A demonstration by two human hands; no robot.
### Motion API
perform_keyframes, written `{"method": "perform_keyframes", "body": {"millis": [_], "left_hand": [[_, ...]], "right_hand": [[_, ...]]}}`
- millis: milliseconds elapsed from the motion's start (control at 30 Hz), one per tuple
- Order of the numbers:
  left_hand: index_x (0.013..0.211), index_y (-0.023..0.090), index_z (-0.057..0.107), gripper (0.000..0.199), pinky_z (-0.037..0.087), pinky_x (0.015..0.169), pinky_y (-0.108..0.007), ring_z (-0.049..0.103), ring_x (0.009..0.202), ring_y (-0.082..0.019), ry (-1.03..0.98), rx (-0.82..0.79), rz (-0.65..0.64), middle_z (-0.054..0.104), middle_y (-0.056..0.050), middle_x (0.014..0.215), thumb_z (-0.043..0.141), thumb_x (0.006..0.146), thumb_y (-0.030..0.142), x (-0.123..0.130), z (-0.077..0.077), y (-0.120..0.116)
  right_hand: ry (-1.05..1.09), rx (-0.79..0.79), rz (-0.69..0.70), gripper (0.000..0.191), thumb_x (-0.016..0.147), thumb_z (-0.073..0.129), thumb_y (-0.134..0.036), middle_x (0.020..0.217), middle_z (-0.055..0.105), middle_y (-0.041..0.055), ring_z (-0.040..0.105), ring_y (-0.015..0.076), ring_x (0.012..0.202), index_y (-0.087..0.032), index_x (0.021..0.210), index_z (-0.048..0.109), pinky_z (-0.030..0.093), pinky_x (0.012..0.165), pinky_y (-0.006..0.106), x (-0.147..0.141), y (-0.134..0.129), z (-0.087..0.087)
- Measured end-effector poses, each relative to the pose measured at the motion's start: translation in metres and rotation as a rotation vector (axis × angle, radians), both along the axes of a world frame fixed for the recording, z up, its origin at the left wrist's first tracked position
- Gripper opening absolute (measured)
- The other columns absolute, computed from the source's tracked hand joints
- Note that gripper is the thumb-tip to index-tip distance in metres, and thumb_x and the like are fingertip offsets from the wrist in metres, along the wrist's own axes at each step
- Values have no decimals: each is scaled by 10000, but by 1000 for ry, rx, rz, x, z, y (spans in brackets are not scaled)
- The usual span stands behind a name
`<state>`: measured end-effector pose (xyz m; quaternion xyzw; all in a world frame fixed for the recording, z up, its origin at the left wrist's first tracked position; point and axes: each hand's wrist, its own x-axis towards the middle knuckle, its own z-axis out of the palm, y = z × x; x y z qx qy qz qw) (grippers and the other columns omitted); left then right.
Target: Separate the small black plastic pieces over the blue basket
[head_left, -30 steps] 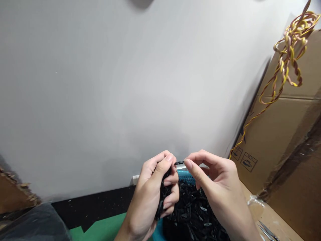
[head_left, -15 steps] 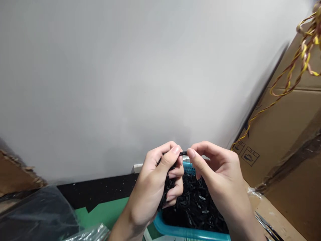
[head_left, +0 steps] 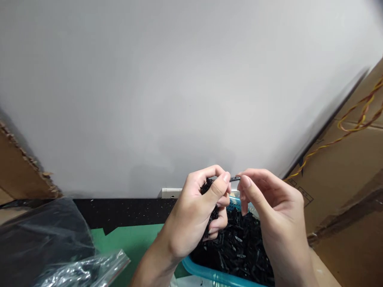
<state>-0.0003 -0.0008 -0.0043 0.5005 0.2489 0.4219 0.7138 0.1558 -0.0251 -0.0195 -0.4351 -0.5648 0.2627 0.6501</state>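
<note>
From my remote seat I saw a slim glossy black piece [head_left: 235, 179] bridging the two hands, each pinching one end between thumb and finger. The left hand [head_left: 193, 213] also curled around a bristly bunch of small black pieces [head_left: 206, 185]; the right hand's [head_left: 278, 207] other fingers bent loosely. Below sat a blue plastic basket [head_left: 215, 275] heaped with jumbled black slivers [head_left: 239, 247], near a crinkled clear plastic bag [head_left: 86, 271].

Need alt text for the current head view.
Left hand and right hand pinch a small black piece between them; the left also grips a bunch. Below: a blue basket of dark pieces; left, a green surface; right, cardboard.
</note>
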Motion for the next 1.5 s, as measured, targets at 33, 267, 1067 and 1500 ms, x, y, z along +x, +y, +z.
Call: {"method": "perform_keyframes", "body": {"millis": [33, 267, 1067, 1500], "left_hand": [[842, 217, 499, 379, 274, 342, -91, 351, 399, -15, -1, 3, 2, 383, 101, 636, 680, 1011, 503, 0, -1, 0], [833, 214, 495, 382, 255, 351, -105, 355, 411, -18, -14, 20, 30, 379, 89, 659, 619, 1046, 506, 1, -2, -1], [829, 207, 513, 385, 260, 349, -96, 356, 402, -17, 0, -6, -5, 368, 90, 652, 601, 1050, 510, -3, 1, -1], [811, 204, 491, 387, 285, 358, -101, 360, 407, -16, -21, 15, -15, 378, 90, 657, 606, 1053, 482, -2, 3, -3]], "right_hand": [[0, 5, 2, 107, 983, 781, -364, 680, 661, -39, 596, 100, 579, -262, 988, 815, 518, 550, 199, 1, 0, -1], [-48, 39, -18, 48, 958, 806, -310, 747, 712, -22, 652, 114, 621, -279, 988, 828, 572, 595, 205, 0, -1, -2], [-36, 14, 6, 209, 999, 757, -371, 711, 681, -10, 585, 110, 564, -225, 853, 786, 503, 504, 221, 0, -4, 5], [-51, -9, 40, 272, 1017, 727, -396, 671, 633, -10, 572, 124, 581, -216, 814, 743, 469, 507, 232, 0, -5, 3]]}}
